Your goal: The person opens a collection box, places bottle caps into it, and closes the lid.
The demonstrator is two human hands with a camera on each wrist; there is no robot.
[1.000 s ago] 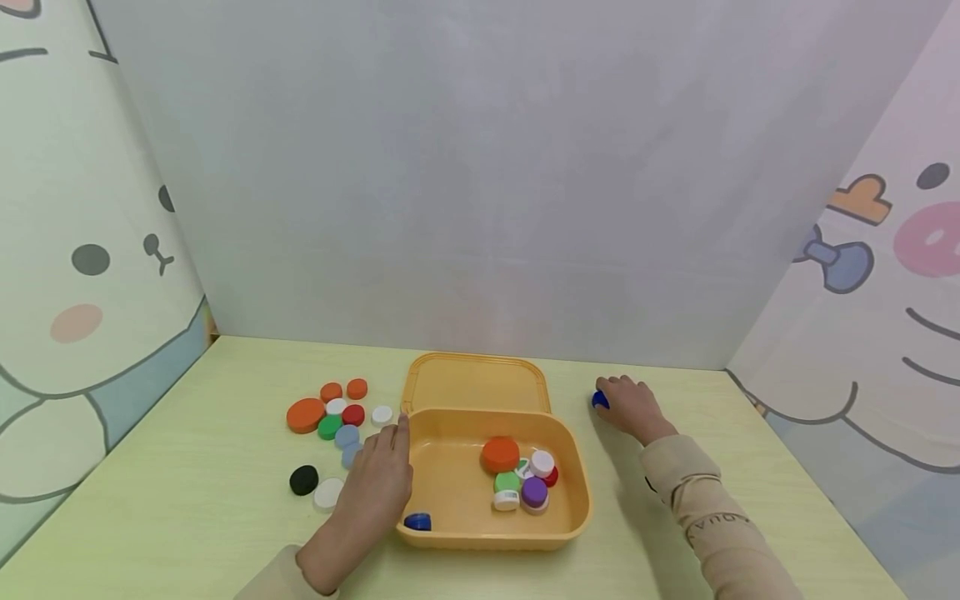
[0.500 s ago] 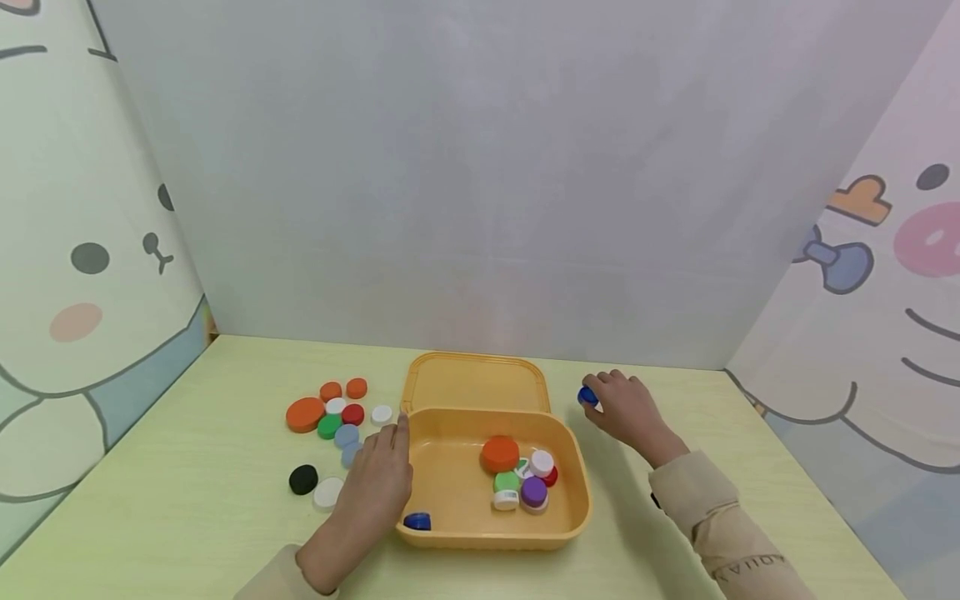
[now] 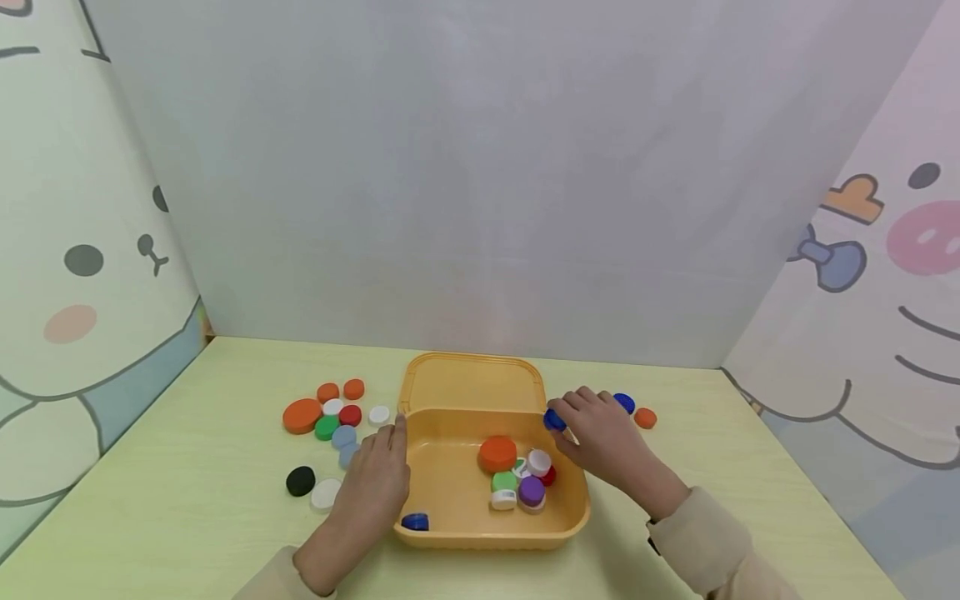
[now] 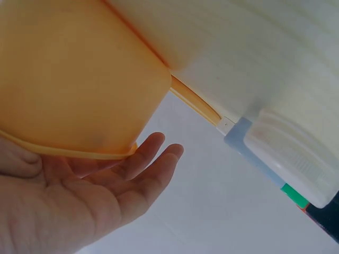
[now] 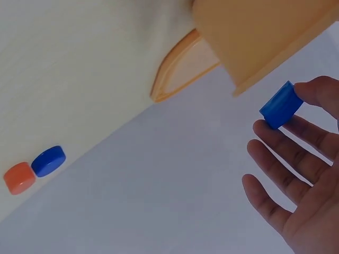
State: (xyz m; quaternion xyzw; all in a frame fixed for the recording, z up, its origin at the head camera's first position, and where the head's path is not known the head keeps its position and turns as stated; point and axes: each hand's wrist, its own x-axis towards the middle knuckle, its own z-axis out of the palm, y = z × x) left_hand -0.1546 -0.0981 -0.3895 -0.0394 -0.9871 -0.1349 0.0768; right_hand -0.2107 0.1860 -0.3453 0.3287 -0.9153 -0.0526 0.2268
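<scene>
In the head view my right hand [image 3: 606, 440] is above the right back corner of a yellow plastic box [image 3: 450, 539]. Between its thumb and fingertips it pinches a blue bottle cap [image 5: 282, 106], while the other fingers spread loosely in the right wrist view. My left hand [image 3: 375, 479] rests along the box's left rim, fingers loosely extended, its index finger reaching the back corner. Inside the box lie a large orange cap [image 3: 498, 454], a purple cap [image 3: 532, 491], a light green cap [image 3: 504, 482], a blue cap [image 3: 415, 522] and several white and red ones.
Behind the box lies its yellow lid [image 3: 472, 382]. Several loose caps lie to the left, among them a large orange one [image 3: 302, 416] and a black one [image 3: 301, 481]. To the right are a blue cap [image 3: 624, 403] and a small orange cap [image 3: 646, 417].
My right hand has lifted a blue cap off the table and carried it left to the box's back right corner, uncovering the blue and orange caps behind. My left hand stays on the rim.
</scene>
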